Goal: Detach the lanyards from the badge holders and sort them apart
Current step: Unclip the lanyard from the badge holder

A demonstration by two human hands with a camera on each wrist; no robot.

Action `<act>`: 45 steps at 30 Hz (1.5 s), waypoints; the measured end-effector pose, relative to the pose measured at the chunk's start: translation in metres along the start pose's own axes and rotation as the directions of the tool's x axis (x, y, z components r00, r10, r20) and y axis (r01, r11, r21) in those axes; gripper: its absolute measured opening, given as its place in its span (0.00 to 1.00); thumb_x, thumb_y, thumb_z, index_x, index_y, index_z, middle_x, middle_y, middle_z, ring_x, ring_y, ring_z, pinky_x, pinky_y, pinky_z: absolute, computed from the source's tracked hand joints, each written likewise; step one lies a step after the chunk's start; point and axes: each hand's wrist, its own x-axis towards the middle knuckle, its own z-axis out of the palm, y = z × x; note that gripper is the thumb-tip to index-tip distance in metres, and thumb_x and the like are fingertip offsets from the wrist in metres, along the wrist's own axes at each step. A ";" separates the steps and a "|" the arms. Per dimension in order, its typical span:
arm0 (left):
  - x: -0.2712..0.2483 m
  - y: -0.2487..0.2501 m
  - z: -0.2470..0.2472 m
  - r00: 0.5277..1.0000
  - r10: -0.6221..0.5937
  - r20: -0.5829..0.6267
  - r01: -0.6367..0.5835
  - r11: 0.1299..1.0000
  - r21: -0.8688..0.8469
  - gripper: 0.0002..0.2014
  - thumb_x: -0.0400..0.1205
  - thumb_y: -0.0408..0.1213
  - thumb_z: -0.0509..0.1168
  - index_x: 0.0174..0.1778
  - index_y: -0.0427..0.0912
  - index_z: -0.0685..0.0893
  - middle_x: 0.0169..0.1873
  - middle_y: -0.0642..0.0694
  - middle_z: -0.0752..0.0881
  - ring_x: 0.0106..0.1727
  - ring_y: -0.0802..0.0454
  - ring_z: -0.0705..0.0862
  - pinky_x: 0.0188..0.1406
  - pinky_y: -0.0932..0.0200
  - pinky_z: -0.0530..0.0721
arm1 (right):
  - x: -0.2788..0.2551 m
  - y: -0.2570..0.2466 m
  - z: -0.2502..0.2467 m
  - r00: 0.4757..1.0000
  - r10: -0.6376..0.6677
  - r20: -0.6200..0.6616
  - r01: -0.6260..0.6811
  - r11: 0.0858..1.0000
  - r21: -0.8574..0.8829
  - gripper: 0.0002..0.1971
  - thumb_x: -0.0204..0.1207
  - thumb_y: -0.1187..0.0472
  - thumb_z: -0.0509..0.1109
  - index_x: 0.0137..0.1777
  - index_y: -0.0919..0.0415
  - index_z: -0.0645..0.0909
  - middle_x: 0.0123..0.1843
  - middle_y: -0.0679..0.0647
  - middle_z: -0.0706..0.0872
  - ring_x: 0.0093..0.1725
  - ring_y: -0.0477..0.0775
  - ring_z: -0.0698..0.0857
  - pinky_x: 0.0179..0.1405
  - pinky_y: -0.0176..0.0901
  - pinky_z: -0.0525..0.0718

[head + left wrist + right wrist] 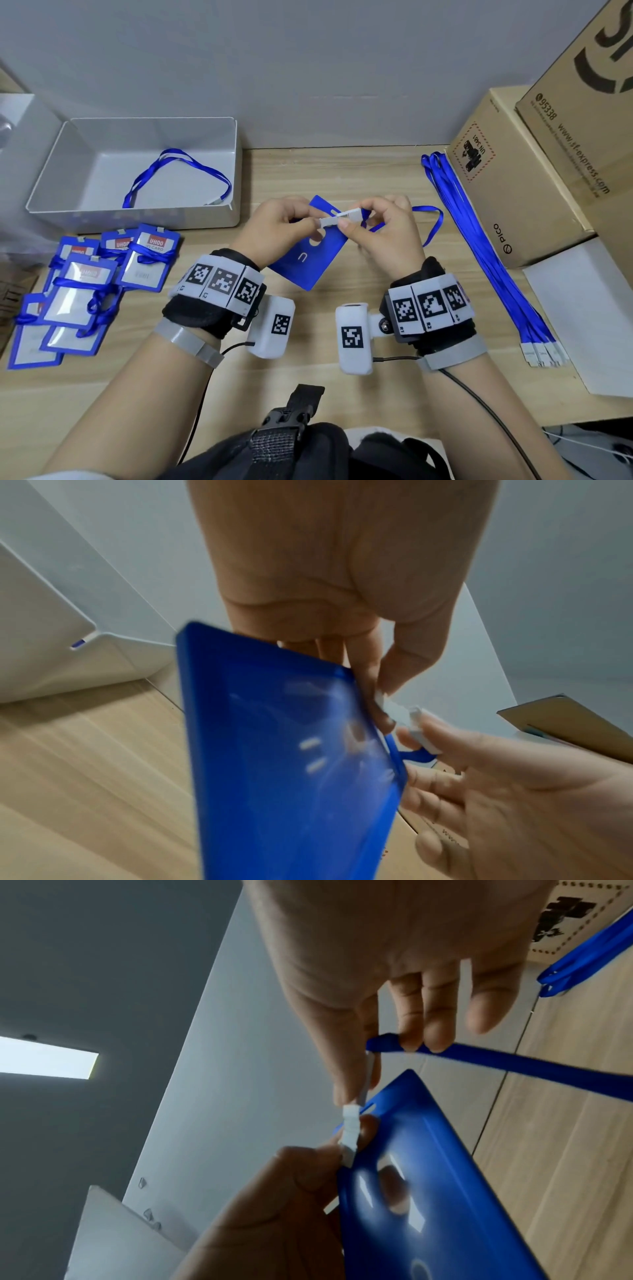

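Note:
A blue badge holder hangs tilted above the table's middle, back side toward me. My left hand pinches one end of the white lanyard clip and holds the holder's top. My right hand pinches the clip's other end, and the blue lanyard trails off to the right. From the left wrist, the holder fills the middle and the clip sits between both thumbs. From the right wrist, the clip stands at the holder's slotted top and the strap runs right.
A grey tray at the back left holds one blue lanyard. Several badge holders with lanyards are piled at the left. Several loose lanyards lie straight at the right, beside cardboard boxes and a white sheet.

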 end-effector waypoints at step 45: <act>-0.003 -0.005 -0.014 0.995 0.090 0.041 -0.078 0.970 -0.229 0.10 0.78 0.23 0.64 0.41 0.44 0.82 0.24 0.55 0.85 0.25 0.62 0.80 0.34 0.69 0.79 | -0.006 -0.010 -0.005 0.911 0.144 0.386 -0.277 0.908 0.314 0.06 0.74 0.67 0.68 0.36 0.59 0.83 0.25 0.51 0.83 0.17 0.44 0.65 0.20 0.32 0.62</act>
